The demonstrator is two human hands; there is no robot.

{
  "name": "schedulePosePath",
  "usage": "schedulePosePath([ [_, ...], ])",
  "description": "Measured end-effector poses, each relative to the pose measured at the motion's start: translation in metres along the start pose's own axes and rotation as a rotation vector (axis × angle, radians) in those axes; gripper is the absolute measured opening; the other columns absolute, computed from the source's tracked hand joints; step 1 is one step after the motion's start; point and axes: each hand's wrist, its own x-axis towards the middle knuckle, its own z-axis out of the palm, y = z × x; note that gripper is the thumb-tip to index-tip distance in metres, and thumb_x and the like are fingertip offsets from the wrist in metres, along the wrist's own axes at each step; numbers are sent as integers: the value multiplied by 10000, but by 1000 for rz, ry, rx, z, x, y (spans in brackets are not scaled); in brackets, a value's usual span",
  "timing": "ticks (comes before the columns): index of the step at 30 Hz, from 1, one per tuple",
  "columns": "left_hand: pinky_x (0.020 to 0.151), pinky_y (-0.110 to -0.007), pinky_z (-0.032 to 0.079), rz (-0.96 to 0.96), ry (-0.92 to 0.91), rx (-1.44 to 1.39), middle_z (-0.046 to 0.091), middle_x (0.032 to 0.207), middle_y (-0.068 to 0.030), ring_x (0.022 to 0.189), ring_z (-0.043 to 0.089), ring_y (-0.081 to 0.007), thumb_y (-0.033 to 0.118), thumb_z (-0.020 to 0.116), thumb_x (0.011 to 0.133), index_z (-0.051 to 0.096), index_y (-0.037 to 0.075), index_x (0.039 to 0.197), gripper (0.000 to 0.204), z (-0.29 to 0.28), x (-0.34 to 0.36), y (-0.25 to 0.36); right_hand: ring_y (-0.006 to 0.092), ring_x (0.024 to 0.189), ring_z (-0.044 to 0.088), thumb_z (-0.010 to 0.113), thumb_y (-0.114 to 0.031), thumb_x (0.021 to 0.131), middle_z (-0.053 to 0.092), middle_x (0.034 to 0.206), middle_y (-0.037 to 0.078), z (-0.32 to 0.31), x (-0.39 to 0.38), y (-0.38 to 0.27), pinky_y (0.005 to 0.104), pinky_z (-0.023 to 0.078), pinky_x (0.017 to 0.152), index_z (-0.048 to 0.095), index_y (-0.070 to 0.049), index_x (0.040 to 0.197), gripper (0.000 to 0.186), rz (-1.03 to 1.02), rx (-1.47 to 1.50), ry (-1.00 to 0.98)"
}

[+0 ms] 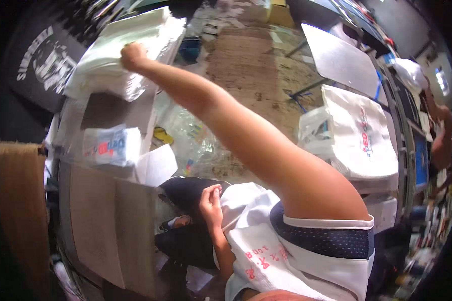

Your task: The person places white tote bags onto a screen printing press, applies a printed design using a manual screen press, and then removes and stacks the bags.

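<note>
My right arm reaches across to a stack of white bags at the upper left, where my right hand is closed on or just over the top layer; what its fingers grip is unclear. My left hand rests low by my white shirt, fingers curled together, nothing visible in them. A smaller stack of printed white bags and a white sheet lie nearer me. Another printed white bag pile sits at my right.
A dark printed panel stands far left, above a brown board. A pale panel on legs is upper right, beside racks and a co-worker. Plastic wrapping and a blue bin are on the stained floor.
</note>
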Motion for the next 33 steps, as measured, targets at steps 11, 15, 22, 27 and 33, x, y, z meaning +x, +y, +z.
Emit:
schedulePosePath([
  [11, 945, -324, 604, -26, -103, -89, 754, 1112, -102, 1025, 727, -172, 54, 586, 1120, 737, -28, 1188, 185, 16, 8, 7, 269, 1077, 788, 702, -187, 888, 808, 1159, 72, -71, 16, 46, 405, 613, 894, 858, -161, 1003, 195, 96, 145, 15],
  [15, 954, -318, 580, -67, -68, -91, 756, 1124, -102, 1047, 723, -175, 97, 584, 1130, 736, -22, 1206, 207, 7, -7, 26, 270, 1068, 772, 716, -190, 852, 791, 1152, 61, -100, -9, 14, 449, 555, 960, 845, -175, 988, 188, -124, 169, 432],
  [22, 886, -343, 595, 219, 148, 126, 747, 1064, -150, 954, 729, -218, 223, 560, 1150, 710, -62, 1187, 324, -61, -78, 163, 251, 948, 753, 724, -274, 866, 756, 1006, 39, -206, -185, -59, 441, 530, 891, 783, -152, 863, 136, -607, 235, 309],
  [27, 1078, -419, 494, 316, 482, 34, 683, 1324, -176, 1248, 663, -294, 626, 425, 1114, 507, -53, 1542, 807, -138, -84, 208, 220, 928, 701, 754, -253, 812, 708, 955, -23, -248, -320, -48, 398, 524, 841, 742, -190, 821, 65, -1193, 566, 98],
  [33, 1063, -345, 483, -21, 548, 12, 670, 1325, -154, 1187, 647, -211, 482, 663, 1068, 439, 36, 1592, 724, -162, -79, 253, 203, 948, 644, 710, -225, 798, 629, 923, -12, -269, -407, -74, 362, 518, 880, 735, -151, 823, 82, -1434, 726, -187],
])
